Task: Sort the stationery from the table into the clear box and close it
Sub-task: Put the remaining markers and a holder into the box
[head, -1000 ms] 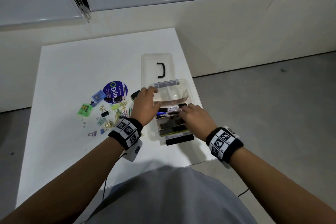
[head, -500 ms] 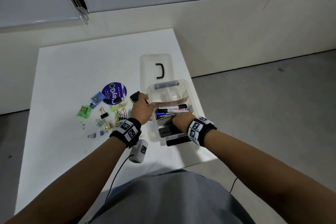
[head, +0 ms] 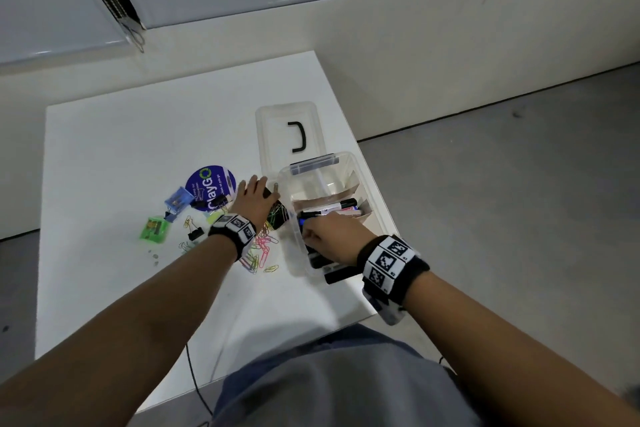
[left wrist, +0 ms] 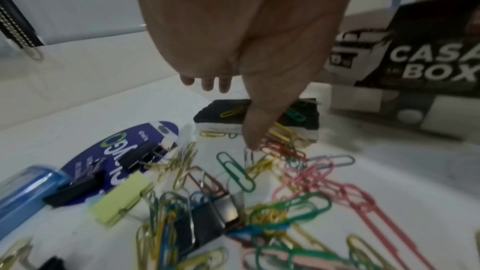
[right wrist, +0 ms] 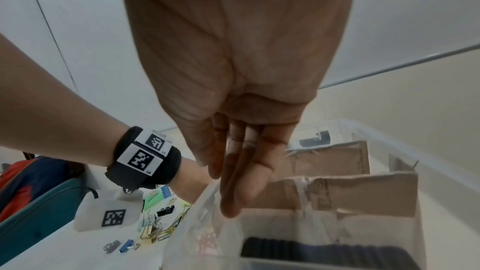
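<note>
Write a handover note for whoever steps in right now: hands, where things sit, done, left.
Left hand: open, over the black eraser beside the clear box, holding nothing.
Right hand: fingers straight, reaching into the box; no grip visible.
Done: markers lie in the box between cardboard dividers.
Left: paper clips, binder clips, blue case, green case and the eraser are on the table. The lid lies behind the box; closing is not yet done.

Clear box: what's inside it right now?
Inside the clear box: cardboard dividers, markers, and a black item near the right hand, which covers the rest.
</note>
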`<action>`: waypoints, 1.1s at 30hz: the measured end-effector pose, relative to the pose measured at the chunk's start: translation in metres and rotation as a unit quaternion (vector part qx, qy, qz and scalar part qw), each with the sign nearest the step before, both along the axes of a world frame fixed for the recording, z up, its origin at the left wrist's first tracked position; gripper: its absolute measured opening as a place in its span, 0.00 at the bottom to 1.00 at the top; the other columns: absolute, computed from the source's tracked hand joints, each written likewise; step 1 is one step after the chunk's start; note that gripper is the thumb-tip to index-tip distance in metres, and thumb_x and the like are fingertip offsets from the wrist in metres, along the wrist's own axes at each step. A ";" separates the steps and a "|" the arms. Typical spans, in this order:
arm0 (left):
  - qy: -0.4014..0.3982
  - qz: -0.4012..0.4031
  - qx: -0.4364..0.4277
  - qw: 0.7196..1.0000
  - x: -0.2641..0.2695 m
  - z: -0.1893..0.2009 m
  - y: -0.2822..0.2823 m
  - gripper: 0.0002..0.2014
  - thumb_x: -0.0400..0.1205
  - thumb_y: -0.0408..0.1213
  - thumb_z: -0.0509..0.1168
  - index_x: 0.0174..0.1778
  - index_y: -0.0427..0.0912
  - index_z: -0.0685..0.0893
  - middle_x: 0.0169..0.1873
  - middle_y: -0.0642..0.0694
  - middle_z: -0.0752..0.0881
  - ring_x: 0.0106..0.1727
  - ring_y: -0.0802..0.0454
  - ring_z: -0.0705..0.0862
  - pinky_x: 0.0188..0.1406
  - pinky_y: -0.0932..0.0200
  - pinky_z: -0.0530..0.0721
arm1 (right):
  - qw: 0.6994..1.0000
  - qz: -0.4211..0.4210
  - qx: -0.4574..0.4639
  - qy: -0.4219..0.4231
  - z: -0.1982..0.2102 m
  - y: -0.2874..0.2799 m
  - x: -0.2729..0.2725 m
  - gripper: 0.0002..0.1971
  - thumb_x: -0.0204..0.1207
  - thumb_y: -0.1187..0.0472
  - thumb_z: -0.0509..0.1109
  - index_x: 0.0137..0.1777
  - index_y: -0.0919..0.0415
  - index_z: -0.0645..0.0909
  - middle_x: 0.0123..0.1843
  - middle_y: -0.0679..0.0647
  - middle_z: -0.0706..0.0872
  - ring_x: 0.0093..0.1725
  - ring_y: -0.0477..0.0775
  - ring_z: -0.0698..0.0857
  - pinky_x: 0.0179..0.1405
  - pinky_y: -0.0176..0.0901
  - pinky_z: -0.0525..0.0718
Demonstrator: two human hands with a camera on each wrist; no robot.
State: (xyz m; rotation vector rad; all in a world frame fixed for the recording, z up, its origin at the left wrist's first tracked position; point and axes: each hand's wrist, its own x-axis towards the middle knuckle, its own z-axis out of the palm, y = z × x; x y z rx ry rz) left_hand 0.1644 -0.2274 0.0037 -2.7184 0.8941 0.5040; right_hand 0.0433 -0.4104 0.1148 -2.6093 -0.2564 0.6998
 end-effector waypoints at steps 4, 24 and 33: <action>-0.016 0.023 -0.046 0.999 0.000 -0.005 0.015 0.35 0.75 0.25 0.67 0.79 0.45 0.65 0.79 0.35 0.64 0.83 0.35 0.55 0.82 0.34 0.48 | 0.999 -0.024 0.048 -0.007 -0.004 0.011 0.001 0.11 0.80 0.62 0.59 0.52 0.58 0.84 0.50 0.55 0.88 0.47 0.57 0.85 0.45 0.50 0.84; -0.018 0.203 -0.309 0.929 -0.034 0.015 0.099 0.31 0.66 0.20 0.66 0.67 0.40 0.72 0.60 0.39 0.76 0.58 0.39 0.78 0.55 0.44 0.81 | 0.996 -0.060 -0.019 -0.059 -0.027 0.126 0.075 0.08 0.81 0.65 0.62 0.58 0.64 0.76 0.51 0.62 0.86 0.49 0.65 0.86 0.43 0.50 0.82; 0.087 0.240 -0.412 0.875 -0.022 0.041 0.108 0.19 0.81 0.39 0.68 0.68 0.43 0.77 0.58 0.42 0.79 0.58 0.46 0.79 0.59 0.53 0.79 | 0.997 -0.041 0.006 -0.066 0.000 0.090 0.078 0.08 0.82 0.62 0.61 0.59 0.59 0.75 0.50 0.60 0.86 0.50 0.63 0.85 0.44 0.50 0.81</action>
